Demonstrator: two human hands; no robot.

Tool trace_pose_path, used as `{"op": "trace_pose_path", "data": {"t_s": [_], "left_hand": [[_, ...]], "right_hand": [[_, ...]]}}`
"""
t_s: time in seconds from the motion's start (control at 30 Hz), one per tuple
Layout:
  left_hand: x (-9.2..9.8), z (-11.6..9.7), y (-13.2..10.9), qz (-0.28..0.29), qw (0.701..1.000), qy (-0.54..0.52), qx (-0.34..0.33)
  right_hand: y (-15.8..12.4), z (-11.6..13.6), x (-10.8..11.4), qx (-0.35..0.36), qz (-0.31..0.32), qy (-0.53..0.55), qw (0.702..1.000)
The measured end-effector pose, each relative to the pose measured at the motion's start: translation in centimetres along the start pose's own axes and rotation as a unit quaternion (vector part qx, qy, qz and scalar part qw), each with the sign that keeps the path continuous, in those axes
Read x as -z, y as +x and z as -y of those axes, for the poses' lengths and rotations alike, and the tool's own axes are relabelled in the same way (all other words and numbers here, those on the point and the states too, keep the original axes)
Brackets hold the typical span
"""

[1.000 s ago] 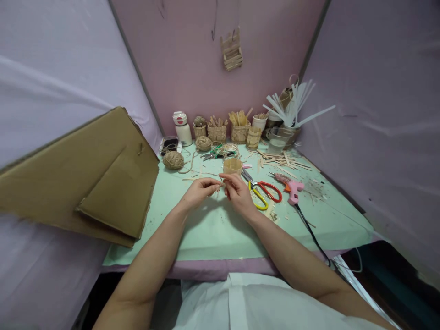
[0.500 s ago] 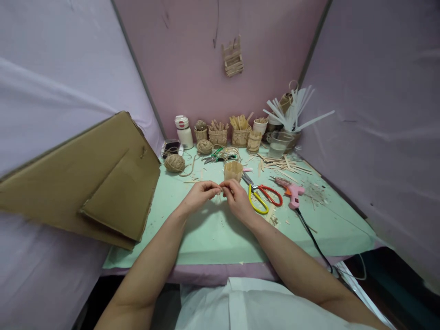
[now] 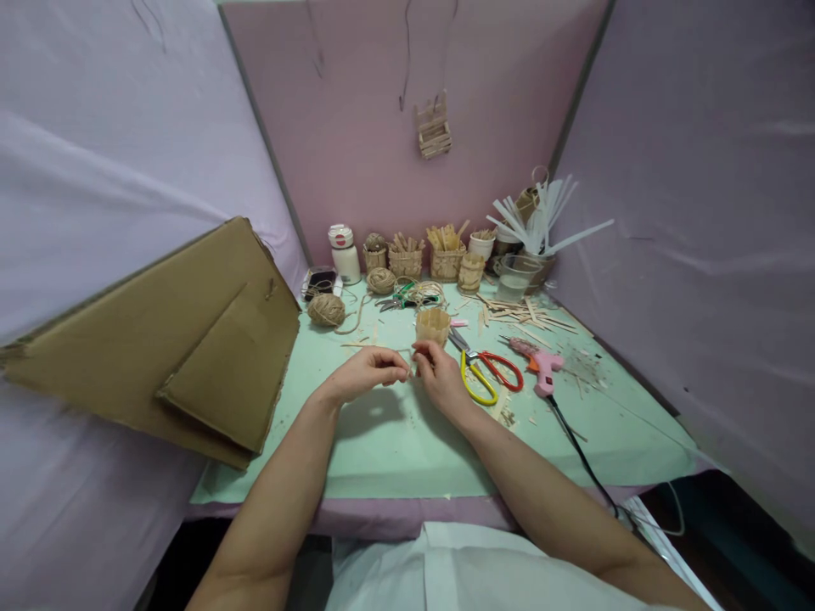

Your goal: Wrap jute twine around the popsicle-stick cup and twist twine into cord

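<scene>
We take the small stick-built cup [image 3: 433, 325] on the green mat [image 3: 395, 441] as our mark. Just in front of it, on the person's side, the two bare hands meet fingertip to fingertip. The left hand [image 3: 366, 375] is curled, thumb and forefinger closed. The right hand [image 3: 441, 373] mirrors it, and between them they pinch a thin pale strand [image 3: 409, 356] — too small for us to say whether it is twine or a sliver of wood. The strand is held near the cup's base but apart from it.

Right of the cup lie scissors [image 3: 469, 357] with one yellow and one red handle, blades toward the cup, and beyond them a pink glue gun [image 3: 541, 367], its black cord [image 3: 576, 441] trailing off the mat's near edge. Left of the cup and a little behind it rests a ball of jute twine [image 3: 326, 310]; farther left, folded cardboard [image 3: 165, 348] leans over the mat's edge. Behind the cup we see green-handled snips [image 3: 398, 297] beside a loose coil of twine [image 3: 425, 293] — then a row of little stick baskets [image 3: 407, 255] against the back wall.
</scene>
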State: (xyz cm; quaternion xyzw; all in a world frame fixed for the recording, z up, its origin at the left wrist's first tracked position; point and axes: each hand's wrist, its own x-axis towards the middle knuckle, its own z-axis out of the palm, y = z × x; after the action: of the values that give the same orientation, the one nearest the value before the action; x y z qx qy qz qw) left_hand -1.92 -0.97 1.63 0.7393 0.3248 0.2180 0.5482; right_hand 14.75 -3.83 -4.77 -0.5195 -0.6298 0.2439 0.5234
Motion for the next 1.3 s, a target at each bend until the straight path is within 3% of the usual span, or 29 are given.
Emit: {"op": "trace_pose_path", "data": {"t_s": [0.1, 0.2, 0.33, 0.47, 0.63, 0.77, 0.97, 1.3], "left_hand": [[0.0, 0.7, 0.6, -0.093, 0.996, -0.007, -0.012], [-0.1, 1.3, 1.1, -0.167, 0.986, 0.025, -0.013], [-0.5, 1.6, 1.5, -0.184, 0.980, 0.072, -0.020], [-0.6, 1.6, 1.6, -0.175, 0.980, 0.090, -0.025], [-0.5, 1.9, 1.6, -0.168, 0.980, 0.098, -0.046], [-0.6, 1.9, 1.5, -0.159, 0.980, 0.105, -0.057], [-0.9, 0.7, 1.0, -0.094, 0.989, 0.089, -0.066], [-1.2, 0.8, 1.1, -0.121, 0.992, 0.036, -0.025]], "right_hand": [[-0.2, 0.1, -0.2, 0.009, 0.005, 0.020, 1.000], [-0.6, 0.4, -0.1, 0.058, -0.029, -0.006, 0.998], [-0.8, 1.0, 0.3, 0.127, -0.035, -0.057, 0.990], [-0.7, 1.2, 0.6, 0.135, -0.041, -0.065, 0.988], [-0.3, 1.3, 0.8, 0.085, -0.050, -0.011, 0.995], [0.1, 1.2, 0.7, -0.001, -0.044, 0.076, 0.996], [0.1, 1.5, 0.3, -0.168, -0.007, 0.266, 0.949], [0.7, 1.6, 0.8, -0.187, 0.004, 0.313, 0.931]]}}
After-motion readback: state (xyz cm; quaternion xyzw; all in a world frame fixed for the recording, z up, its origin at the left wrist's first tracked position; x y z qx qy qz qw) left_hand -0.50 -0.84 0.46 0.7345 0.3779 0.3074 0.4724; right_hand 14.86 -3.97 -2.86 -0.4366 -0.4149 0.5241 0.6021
